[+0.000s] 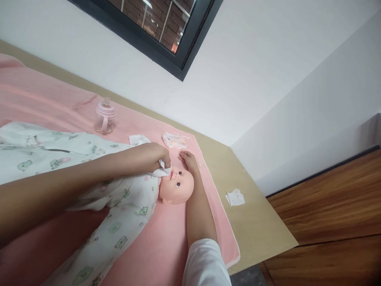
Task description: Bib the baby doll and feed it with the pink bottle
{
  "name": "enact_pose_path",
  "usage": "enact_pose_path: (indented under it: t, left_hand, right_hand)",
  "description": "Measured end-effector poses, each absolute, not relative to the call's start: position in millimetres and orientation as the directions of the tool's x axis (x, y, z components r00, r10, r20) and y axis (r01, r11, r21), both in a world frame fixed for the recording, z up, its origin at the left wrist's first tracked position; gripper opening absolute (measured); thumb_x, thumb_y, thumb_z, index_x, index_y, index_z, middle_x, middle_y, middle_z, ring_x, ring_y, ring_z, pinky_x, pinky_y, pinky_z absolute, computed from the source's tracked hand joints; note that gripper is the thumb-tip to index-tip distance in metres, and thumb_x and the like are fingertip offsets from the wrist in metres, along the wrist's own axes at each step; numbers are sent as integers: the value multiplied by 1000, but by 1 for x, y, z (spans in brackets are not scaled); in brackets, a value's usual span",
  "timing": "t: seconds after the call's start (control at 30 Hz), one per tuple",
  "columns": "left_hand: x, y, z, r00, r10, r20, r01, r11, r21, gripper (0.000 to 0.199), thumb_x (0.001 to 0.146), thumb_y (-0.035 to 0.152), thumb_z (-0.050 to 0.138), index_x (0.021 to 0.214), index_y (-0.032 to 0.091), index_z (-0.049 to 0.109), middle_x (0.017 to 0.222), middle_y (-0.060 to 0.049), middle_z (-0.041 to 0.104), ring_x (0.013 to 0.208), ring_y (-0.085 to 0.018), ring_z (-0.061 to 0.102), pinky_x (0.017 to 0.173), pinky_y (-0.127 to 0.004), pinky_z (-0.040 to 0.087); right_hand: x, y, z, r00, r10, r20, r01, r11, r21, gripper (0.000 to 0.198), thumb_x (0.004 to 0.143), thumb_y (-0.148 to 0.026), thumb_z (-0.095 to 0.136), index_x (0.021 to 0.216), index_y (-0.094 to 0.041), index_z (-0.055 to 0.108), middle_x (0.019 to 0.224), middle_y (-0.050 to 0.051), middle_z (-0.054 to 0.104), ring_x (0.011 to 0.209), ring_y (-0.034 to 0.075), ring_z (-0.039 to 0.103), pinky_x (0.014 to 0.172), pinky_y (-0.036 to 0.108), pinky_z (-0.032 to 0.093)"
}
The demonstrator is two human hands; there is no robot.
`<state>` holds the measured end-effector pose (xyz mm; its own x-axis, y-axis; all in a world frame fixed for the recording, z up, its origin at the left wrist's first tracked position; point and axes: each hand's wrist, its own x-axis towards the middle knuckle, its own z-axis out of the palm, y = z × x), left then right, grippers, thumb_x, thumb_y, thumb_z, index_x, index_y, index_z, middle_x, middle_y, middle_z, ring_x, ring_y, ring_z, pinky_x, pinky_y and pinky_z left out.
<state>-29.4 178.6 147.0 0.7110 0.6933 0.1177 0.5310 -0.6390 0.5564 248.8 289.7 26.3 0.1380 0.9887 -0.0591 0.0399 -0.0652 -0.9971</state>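
Note:
A baby doll [183, 188] in a white printed outfit [133, 198] lies on its back on a pink blanket [143, 242], head toward the right. My left hand [154, 157], closed, grips a white cloth [162, 171] against the doll's mouth and chin. I cannot tell whether the cloth is a tissue or fabric. My right arm runs past the top of the doll's head. Beyond the head, my right hand [189, 161] rests near the blanket with its fingers stretched out, holding nothing. A clear plastic packet [174, 140] lies close to those fingers.
A pink-topped baby bottle [105, 116] with handles stands on the blanket near the wall. A crumpled white tissue [235, 197] lies on the wooden tabletop [253, 222] at right. The table's right corner shows, and a dark-framed window [178, 65] is above.

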Motion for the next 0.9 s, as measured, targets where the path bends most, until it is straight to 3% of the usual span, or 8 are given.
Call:
enact_pose_path:
  t: [0.2,0.57,0.73,0.9]
  left_hand:
    - [-29,182,145,700,701,136,552,-652,520,26,78,17,55,89,25,77,97,0,75,87,-20,69,73,-27,43]
    - [-26,179,148,672,726,146,620,-660,425,28,83,13,51,94,22,75,105,-2,76,92,-21,67,79,-28,41]
    - [-25,178,147,673,716,186,608,-679,412,27,85,15,47,89,22,73,97,-3,74,87,-21,65,74,-29,39]
    - [-24,175,151,672,711,209,613,-691,383,21,87,16,45,71,19,57,77,-4,67,75,-20,60,67,-30,34]
  right_hand:
    - [248,288,28,139,989,-53,45,-60,-997,14,76,-15,69,89,-17,68,87,1,74,85,14,70,101,33,54]
    - [247,287,29,147,987,-62,56,-71,-996,12,78,-15,66,88,-18,69,86,1,74,84,14,70,101,32,53]
    - [247,286,29,141,988,-60,58,-69,-996,11,78,-15,66,88,-18,69,88,1,74,84,14,70,101,32,53]
    - [246,287,29,149,987,-65,52,-74,-996,11,78,-14,64,87,-18,69,84,1,74,84,13,70,101,32,53]
